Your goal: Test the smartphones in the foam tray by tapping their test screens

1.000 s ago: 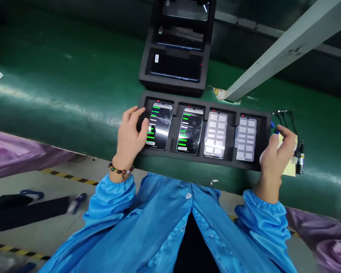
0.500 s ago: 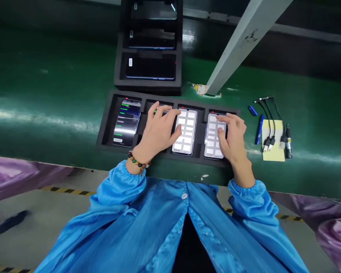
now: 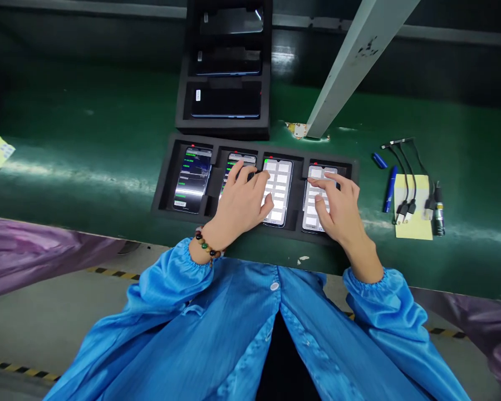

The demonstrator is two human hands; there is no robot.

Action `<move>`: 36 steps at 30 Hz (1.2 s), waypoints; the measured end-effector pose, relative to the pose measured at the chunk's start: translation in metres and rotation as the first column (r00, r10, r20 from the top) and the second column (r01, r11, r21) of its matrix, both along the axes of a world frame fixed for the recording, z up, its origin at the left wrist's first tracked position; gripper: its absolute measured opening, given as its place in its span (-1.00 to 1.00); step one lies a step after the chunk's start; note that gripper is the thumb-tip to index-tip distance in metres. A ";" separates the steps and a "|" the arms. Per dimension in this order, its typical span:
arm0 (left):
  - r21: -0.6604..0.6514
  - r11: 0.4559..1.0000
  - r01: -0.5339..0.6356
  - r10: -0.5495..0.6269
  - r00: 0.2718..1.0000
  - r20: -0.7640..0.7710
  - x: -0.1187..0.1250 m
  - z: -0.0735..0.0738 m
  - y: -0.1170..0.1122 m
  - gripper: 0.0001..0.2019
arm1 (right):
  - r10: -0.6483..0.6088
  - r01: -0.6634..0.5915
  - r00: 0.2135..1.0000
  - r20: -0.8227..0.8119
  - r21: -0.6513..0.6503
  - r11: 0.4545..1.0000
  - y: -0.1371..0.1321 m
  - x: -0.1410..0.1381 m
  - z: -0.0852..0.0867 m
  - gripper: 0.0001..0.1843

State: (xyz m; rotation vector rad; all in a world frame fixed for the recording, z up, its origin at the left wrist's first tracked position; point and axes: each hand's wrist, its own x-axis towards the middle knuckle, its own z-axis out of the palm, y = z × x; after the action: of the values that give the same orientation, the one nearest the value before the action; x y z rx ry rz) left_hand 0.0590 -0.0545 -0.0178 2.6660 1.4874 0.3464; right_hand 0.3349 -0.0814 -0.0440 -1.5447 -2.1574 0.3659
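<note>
On the third phone from left (image 3: 280,195), one cell (image 3: 265,161) is green, visible others white; left hand (image 3: 240,205) and right hand (image 3: 338,207) are spread.

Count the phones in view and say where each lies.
7. Four lie in the near tray: leftmost phone, second phone, third phone and rightmost phone. Three lie in the far tray: nearest phone, middle phone, farthest phone. More may lie beyond the top edge.
</note>
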 end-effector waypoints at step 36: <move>-0.048 0.996 -0.075 0.073 0.997 -0.032 0.016 0.008 -0.026 -0.61 | 0.031 -0.032 0.999 -0.016 -0.032 0.999 -0.027 0.003 0.005 -0.58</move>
State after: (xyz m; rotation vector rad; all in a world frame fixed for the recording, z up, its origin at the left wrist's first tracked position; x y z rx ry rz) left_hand 0.0752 -0.0808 -0.0096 2.5950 1.5853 0.2724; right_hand 0.3381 -0.1083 -0.0391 -1.5216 -2.1764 0.4242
